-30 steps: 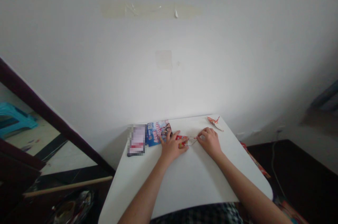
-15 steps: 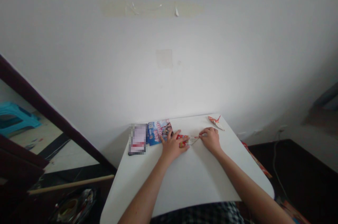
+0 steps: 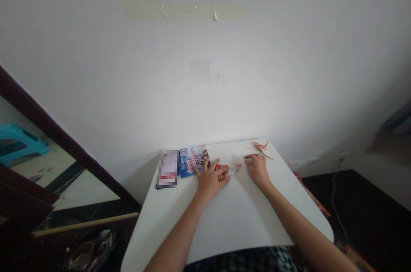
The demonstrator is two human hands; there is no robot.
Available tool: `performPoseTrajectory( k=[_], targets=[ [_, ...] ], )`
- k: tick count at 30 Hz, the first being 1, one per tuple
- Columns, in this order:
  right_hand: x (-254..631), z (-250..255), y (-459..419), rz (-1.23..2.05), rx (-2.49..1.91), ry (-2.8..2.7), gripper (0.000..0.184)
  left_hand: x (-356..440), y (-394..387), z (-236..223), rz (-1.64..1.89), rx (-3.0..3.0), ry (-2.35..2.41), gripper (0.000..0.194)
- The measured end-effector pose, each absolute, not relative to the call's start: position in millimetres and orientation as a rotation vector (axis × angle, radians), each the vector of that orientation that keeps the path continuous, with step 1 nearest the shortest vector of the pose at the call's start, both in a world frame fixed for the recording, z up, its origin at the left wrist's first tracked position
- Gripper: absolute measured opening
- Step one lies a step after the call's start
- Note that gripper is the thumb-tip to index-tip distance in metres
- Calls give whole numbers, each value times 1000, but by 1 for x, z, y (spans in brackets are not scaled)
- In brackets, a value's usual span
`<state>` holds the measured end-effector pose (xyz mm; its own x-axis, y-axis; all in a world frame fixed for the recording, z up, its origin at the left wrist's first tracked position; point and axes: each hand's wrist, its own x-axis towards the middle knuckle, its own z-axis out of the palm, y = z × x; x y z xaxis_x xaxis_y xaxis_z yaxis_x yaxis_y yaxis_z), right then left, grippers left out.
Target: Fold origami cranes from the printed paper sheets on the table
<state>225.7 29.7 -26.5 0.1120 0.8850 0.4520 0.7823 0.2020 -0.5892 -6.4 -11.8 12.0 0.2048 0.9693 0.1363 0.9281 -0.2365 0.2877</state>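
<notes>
A small folded piece of red and white printed paper (image 3: 228,170) lies on the white table (image 3: 231,216). My left hand (image 3: 208,180) rests flat on its left part, fingers stretched out and pressing down. Just right of the paper lies my right hand (image 3: 257,169), fingers loosely curled on the tabletop, apart from the paper's tip. A folded paper crane (image 3: 262,149) in red and white sits at the table's far right corner, just beyond my right hand.
A blue printed leaflet (image 3: 192,160) and a blurred-out card (image 3: 167,168) lie at the table's far left. The table stands against a white wall. A wooden stick (image 3: 83,224) and dark clutter are on the floor at left.
My right hand has let go of the paper's right tip and slid a little to the right. My left hand stays pressed on the paper.
</notes>
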Motion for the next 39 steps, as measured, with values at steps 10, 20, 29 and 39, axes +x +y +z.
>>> performPoseTrajectory(
  k=[10, 20, 29, 39],
  targets=[
    [214, -15, 23, 73, -1492, -1952, 18, 1, -15, 12, 470, 2316, 1895, 45],
    [205, -11, 20, -58, -1659, -1906, 13, 0, -14, 10, 466, 2311, 1899, 43],
    [203, -9, 19, -37, -1702, -1894, 9, 0, -14, 11, 473, 2306, 1899, 43],
    [202, -6, 13, 1, -1684, -1917, 11, -1, -14, 13, 461, 2285, 1896, 43]
  ],
)
